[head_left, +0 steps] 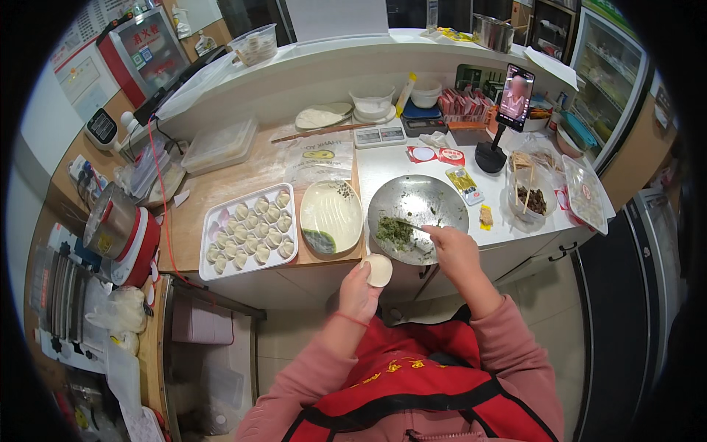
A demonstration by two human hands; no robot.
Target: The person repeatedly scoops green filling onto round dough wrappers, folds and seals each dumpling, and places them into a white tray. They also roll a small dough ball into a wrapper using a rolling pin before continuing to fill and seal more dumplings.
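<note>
My left hand (358, 291) holds a round, pale dumpling wrapper (378, 270) by its edge, just in front of the counter. In my right hand (451, 249) is a thin utensil (409, 224), its far end in chopped green filling (394, 233). I cannot make out the exact kind of utensil. The filling lies in the left part of a wide metal bowl (449, 202). Left of the bowl stands an oval cream plate (331, 210) with a dark green patch. Beyond it, a white tray (289, 193) carries several folded dumplings (251, 225) in rows.
A phone on a stand (513, 99) rises behind the bowl at the right. Food containers (541, 214) crowd that side. A kitchen scale (380, 135), a rolling pin (317, 132) and a lidded box (221, 144) are farther back. A red and silver mixer (118, 228) stands at far left.
</note>
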